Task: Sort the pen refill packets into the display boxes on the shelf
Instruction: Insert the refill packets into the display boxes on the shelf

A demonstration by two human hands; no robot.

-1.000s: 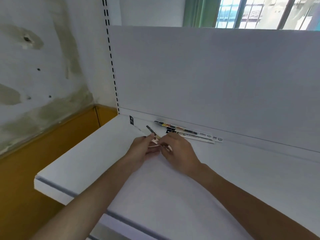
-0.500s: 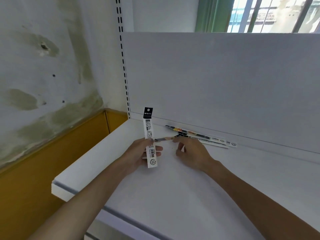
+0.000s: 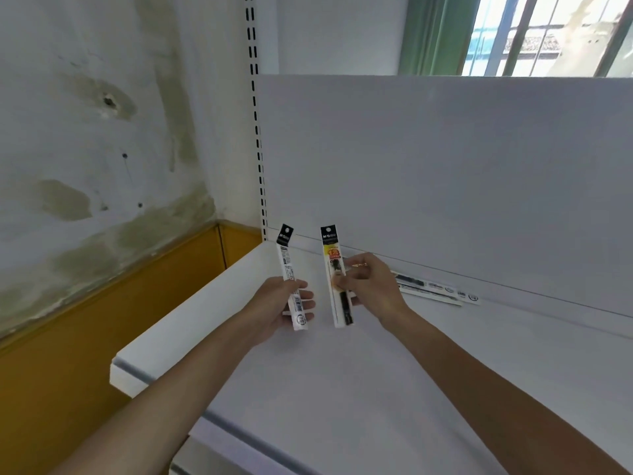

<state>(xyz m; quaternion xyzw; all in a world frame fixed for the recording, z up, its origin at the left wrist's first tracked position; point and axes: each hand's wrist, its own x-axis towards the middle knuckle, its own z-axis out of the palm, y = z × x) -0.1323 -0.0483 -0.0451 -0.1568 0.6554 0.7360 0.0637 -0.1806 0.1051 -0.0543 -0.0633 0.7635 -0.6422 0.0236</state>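
My left hand point(image 3: 277, 305) grips a long white refill packet point(image 3: 289, 269) upright, its barcode side facing me and its black header on top. Beside it, my right hand point(image 3: 371, 289) pinches a second refill packet point(image 3: 334, 255) upright, showing a yellow-red label and a black refill. Both packets hang just above the white shelf point(image 3: 342, 378). A few more refill packets point(image 3: 433, 289) lie flat along the shelf's back edge, right of my right hand. No display box is in view.
The white back panel point(image 3: 445, 173) rises behind the shelf, with a slotted upright point(image 3: 257, 138) at its left edge. Left of the shelf is a stained wall point(image 3: 85, 149) with a yellow lower band. A barred window point(image 3: 548, 32) shows above the panel.
Both hands left the shelf surface. The left hand raised its packet upright first; the right hand then picked up a second packet and now holds it upright beside the first.
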